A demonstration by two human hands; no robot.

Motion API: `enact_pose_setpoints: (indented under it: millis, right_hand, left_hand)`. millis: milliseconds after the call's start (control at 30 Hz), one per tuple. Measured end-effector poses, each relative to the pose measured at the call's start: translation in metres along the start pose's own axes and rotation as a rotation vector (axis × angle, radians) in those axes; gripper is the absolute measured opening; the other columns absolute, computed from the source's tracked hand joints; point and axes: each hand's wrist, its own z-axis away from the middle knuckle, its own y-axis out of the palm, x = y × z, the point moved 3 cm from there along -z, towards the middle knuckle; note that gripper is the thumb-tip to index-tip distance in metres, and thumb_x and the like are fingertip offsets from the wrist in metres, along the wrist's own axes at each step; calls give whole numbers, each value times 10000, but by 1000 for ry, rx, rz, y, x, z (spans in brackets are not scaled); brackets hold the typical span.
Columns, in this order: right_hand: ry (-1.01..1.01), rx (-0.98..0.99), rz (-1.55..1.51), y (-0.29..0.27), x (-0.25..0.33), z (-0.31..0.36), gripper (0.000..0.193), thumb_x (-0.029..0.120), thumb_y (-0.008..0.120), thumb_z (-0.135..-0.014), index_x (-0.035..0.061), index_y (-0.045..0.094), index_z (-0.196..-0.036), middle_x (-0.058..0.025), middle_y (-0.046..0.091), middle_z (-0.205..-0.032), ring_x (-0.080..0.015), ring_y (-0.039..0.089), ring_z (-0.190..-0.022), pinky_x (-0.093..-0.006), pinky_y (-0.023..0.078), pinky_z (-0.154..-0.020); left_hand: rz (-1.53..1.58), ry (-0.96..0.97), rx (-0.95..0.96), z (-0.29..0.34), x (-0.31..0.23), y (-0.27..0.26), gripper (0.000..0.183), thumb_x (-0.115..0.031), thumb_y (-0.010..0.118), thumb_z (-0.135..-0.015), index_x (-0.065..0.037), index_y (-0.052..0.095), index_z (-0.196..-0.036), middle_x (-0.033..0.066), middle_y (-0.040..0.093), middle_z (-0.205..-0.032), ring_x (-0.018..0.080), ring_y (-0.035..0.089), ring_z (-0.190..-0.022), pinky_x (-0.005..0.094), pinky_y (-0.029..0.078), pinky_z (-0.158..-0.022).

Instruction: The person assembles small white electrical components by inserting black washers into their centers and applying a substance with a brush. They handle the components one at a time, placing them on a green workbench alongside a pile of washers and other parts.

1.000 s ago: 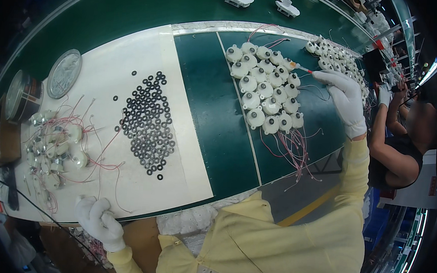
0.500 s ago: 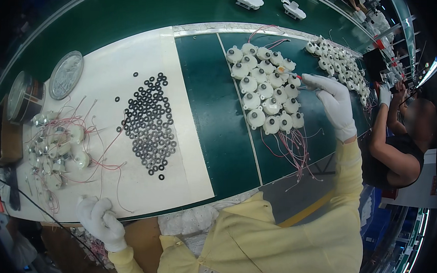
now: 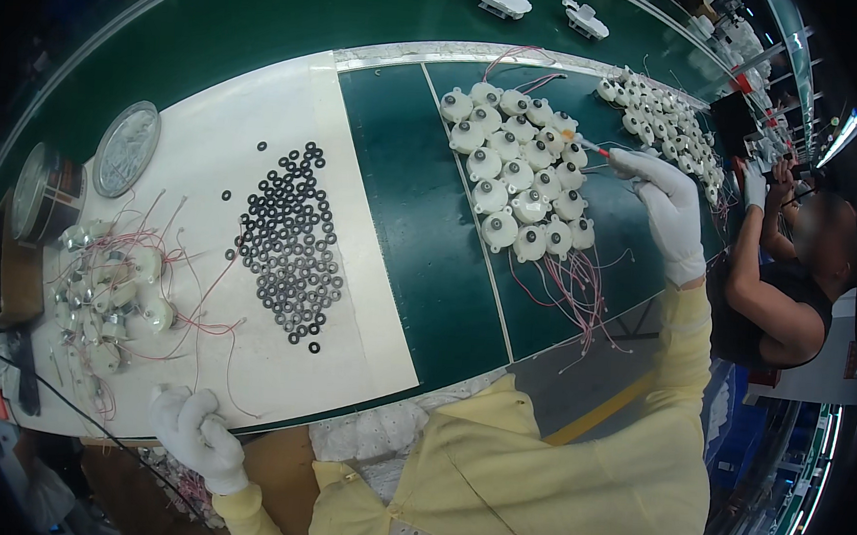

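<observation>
White-gloved right hand (image 3: pixel 670 206) pinches a thin red-tipped tool (image 3: pixel 593 147), fingers closed on it, tip at the cluster of white round motors (image 3: pixel 519 170) on the green desk (image 3: pixel 403 197). Step in hand: treating motors one by one; next needs precise tip placement. Left hand (image 3: pixel 195 428) fisted at desk edge, contents unclear.

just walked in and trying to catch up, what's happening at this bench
A person in white gloves and a yellow coat works at a green bench. The right hand holds a thin red-tipped tool against a cluster of round white motors with pink wires. The left hand rests closed at the near edge of a white mat, which carries a spread of small black rings and another pile of motors.
</observation>
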Motion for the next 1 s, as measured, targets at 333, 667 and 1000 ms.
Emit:
enact_pose_setpoints:
  millis: [333, 667, 1000]
  right_hand:
    - [-131, -99, 426, -6, 5, 15, 523, -114, 501, -800, 110, 736, -1210, -104, 731, -1092, -240, 675, -962, -326, 497, -901]
    - [-385, -111, 681, 1, 18, 10, 424, -64, 568, -800, 128, 751, -1131, -69, 738, -1076, -274, 669, -936, -370, 469, -826]
    - [-214, -106, 507, 4, 13, 16, 475, -55, 568, -787, 127, 742, -1189, -89, 736, -1063, -266, 656, -949, -357, 487, -869]
  left_hand:
    - [1, 15, 29, 0, 2, -1, 179, -150, 487, -798, -62, 632, -856, 118, 540, -891, 349, 525, -928, 550, 429, -1001]
    - [-8, 17, 6, 1, 2, 0, 181, -154, 485, -807, -64, 633, -858, 118, 542, -897, 350, 526, -933, 555, 429, -1009]
    - [10, 18, 12, 0, 1, 0, 191, -164, 486, -800, -57, 635, -854, 117, 532, -855, 347, 521, -898, 550, 431, -996]
